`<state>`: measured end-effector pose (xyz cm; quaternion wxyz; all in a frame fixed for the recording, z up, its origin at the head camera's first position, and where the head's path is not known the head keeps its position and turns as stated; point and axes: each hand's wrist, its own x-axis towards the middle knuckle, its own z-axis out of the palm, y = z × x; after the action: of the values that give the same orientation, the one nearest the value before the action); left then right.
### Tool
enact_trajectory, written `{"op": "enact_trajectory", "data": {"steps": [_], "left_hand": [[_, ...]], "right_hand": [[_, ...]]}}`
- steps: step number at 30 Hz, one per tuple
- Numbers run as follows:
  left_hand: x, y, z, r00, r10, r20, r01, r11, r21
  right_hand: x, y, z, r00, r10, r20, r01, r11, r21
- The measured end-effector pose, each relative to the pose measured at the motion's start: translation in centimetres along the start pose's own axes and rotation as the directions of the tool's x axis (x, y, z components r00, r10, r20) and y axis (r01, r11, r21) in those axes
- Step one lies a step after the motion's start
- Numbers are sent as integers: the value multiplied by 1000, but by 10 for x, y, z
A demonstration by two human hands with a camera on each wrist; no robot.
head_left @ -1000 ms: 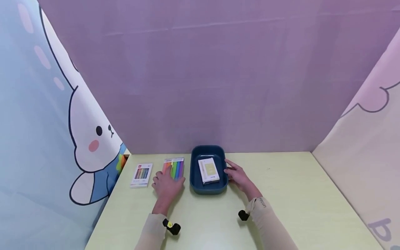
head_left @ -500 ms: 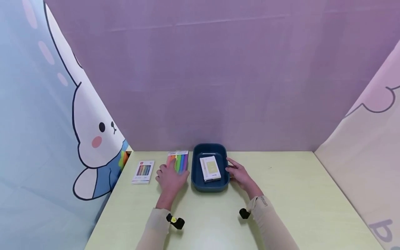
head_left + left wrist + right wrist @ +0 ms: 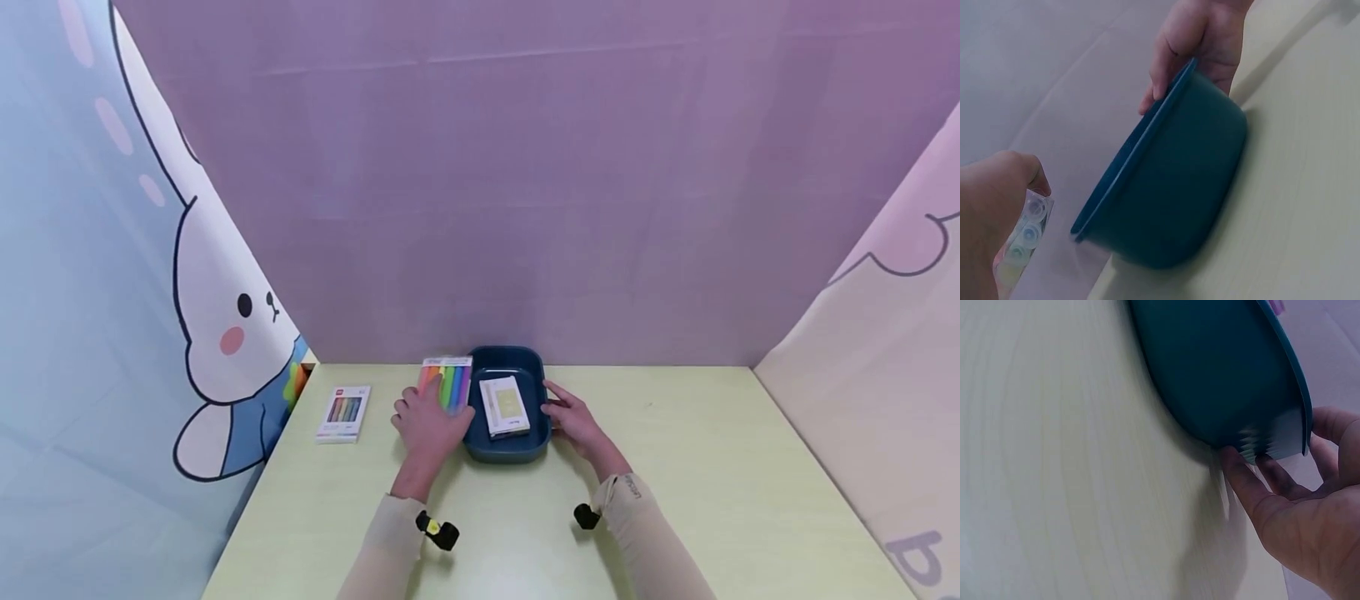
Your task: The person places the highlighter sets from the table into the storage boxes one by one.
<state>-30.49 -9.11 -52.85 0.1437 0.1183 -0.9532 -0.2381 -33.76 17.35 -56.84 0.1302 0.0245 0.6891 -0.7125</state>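
Note:
In the head view, my left hand [image 3: 431,423] holds a flat clear pack of coloured markers [image 3: 462,385] by its sides. The pack overlaps the left rim of a dark blue bin [image 3: 506,451]. From the left wrist, round marker ends show in the pack [image 3: 1030,236], which is raised and apart from the bin wall [image 3: 1169,181]. My right hand [image 3: 576,425] grips the bin's right side, with digits on both the rim and the outer wall in the right wrist view. Inside the bin lies a white box [image 3: 505,407] with a yellowish panel.
To the left on the pale table [image 3: 697,483] lies a white box [image 3: 343,414] printed with coloured sticks. A purple curtain [image 3: 525,208] stands right behind the bin, and printed cloths [image 3: 90,333] close off both sides.
My left hand has carried the marker pack rightward, from beside the bin to its left rim. My right hand has stayed at the bin. The head view has shifted slightly.

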Motion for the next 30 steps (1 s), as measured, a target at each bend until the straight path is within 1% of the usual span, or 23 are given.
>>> {"op": "enact_trajectory", "data": {"steps": [3,8,16,24,26,30], "left_hand": [[-1,6,1,1000,13,8,-13,1000,5],[-3,15,2,1000,17,1,-17,1000,9],[-5,31,5,999,39,-3,-39,999,-19],[-10,48,9,999,43,16,-43,999,-29],[-10,52,10,999,49,21,-48,998,-26],[-14,60,13,997,64,36,-63,997,-32]], "right_hand": [[0,2,0,1000,-3,-14,3,1000,5],[1,5,1,1000,-4,-18,4,1000,-7],[2,3,1,1000,-13,-12,13,1000,-13],[0,6,0,1000,-16,-14,16,1000,5],[1,6,0,1000,-27,-11,27,1000,5],[2,7,-1,1000,-25,-9,25,1000,0]]}}
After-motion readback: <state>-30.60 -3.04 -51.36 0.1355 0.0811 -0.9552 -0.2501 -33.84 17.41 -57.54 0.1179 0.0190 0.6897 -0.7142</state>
